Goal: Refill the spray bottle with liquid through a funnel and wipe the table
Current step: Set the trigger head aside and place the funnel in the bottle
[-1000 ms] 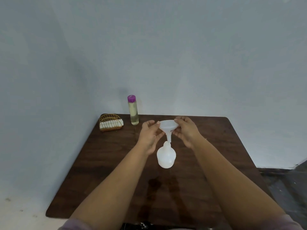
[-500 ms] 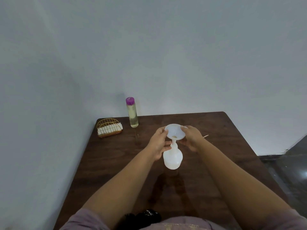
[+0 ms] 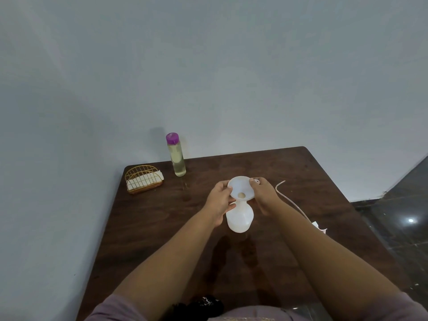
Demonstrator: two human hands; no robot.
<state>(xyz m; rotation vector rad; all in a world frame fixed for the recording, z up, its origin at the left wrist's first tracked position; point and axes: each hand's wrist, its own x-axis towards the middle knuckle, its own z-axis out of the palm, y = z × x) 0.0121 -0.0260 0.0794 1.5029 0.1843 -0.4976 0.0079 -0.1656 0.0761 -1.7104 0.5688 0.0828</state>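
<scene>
A white translucent spray bottle (image 3: 239,217), with its spray head off, is seen standing upright on the dark wooden table (image 3: 162,228) just below the centre of the frame. A white funnel (image 3: 240,188) is seated in the bottle's neck, its wide mouth turned toward the camera so that the small hole at its bottom is visible. The funnel's left rim is pinched by the left hand (image 3: 218,201), whose thumb lies against the bottle's shoulder; this grip is closed on the funnel. The funnel's right rim is held between the fingers of the right hand (image 3: 265,196), so that grip is likewise closed on the funnel. A thin pale dip tube (image 3: 290,200) is seen lying on the table to the right of the right hand, running toward the right edge of the frame, where its end is hidden behind the right forearm. At the upper left of the table a gold wire holder (image 3: 143,178) filled with white napkins is placed near the corner. Just to its right a tall clear bottle (image 3: 176,156) with a purple cap, filled with pale yellowish liquid, is stood upright against the pale wall (image 3: 231,77).
</scene>
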